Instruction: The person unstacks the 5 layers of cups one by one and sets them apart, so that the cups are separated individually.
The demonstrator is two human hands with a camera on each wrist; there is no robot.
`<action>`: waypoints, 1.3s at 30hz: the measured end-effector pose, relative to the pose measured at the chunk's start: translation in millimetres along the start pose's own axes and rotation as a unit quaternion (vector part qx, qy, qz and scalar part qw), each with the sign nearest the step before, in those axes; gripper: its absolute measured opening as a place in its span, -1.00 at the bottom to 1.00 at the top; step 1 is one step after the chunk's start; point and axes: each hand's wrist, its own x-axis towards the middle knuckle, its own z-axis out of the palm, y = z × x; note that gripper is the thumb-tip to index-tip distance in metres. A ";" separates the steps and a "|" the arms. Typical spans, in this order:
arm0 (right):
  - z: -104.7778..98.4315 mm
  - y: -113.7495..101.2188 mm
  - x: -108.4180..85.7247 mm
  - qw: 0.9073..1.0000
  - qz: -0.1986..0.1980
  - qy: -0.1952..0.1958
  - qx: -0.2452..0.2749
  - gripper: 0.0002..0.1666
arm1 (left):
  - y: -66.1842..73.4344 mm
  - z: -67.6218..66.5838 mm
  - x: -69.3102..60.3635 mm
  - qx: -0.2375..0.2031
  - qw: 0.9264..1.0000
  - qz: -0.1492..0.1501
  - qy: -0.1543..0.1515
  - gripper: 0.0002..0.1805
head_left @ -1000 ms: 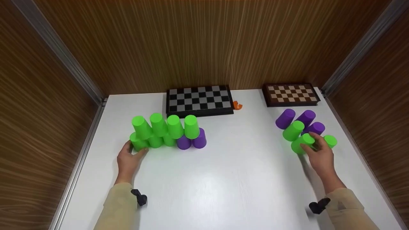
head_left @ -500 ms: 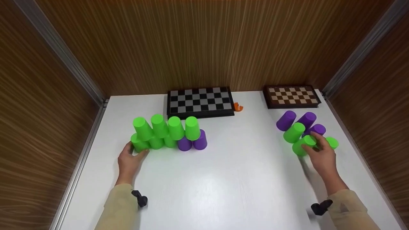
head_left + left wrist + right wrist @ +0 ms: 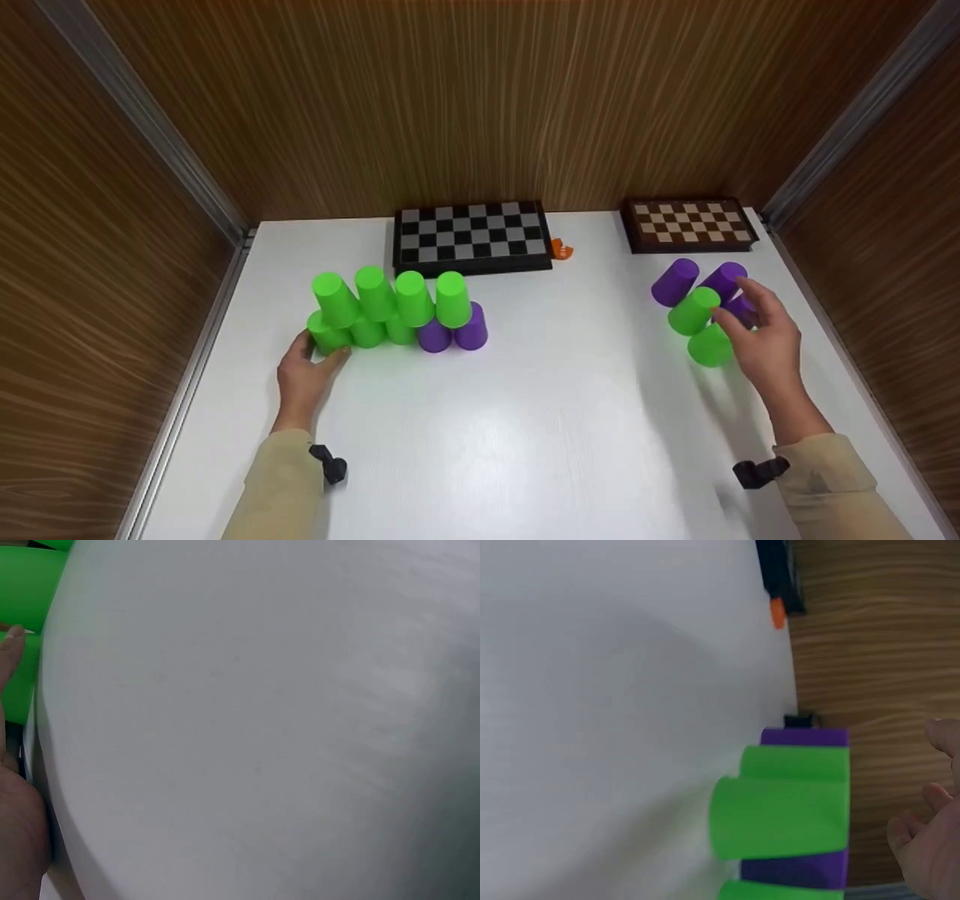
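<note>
In the head view my left hand [image 3: 304,382] has its thumb and fingers around the leftmost lower green cup [image 3: 328,334]. The lower row continues with two green and two purple cups [image 3: 471,330]; on it stands an upper row of green cups [image 3: 414,300]. At the right, my right hand [image 3: 771,349] hovers over a cluster of upside-down green cups [image 3: 709,346] and purple cups [image 3: 675,283], fingers spread and holding nothing. The right wrist view shows this hand [image 3: 934,847] apart from the green cups [image 3: 780,817]. It hides part of the cluster in the head view.
A black and grey checkered board [image 3: 472,236] lies at the back centre, with a small orange piece [image 3: 561,250] at its right edge. A brown checkered board [image 3: 690,225] lies behind the right cluster. Wooden walls enclose the white table [image 3: 540,420] at the back and sides.
My right hand has risen away from the front green cup and shifted slightly right and back, its fingers wider apart. My left hand and the two-row stack have stayed in place.
</note>
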 end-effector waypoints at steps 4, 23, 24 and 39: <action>12.8 -27.6 2.1 0.999 -0.033 -0.014 0.014 -0.22 | 0.7 -0.3 0.7 0.004 1.000 -0.001 -0.002 -0.10; 152.7 -150.6 -8.9 0.958 -0.221 -0.149 0.105 -0.35 | 2.4 0.3 -1.3 0.000 1.000 0.000 0.000 -0.10; 160.6 -154.0 -11.0 0.955 -0.227 -0.158 0.109 -0.35 | 2.9 0.2 -1.7 0.000 1.000 0.001 0.001 -0.11; 244.9 -177.4 -40.8 0.947 -0.198 -0.243 0.071 -0.36 | 1.4 1.3 0.2 0.006 1.000 -0.011 0.002 -0.09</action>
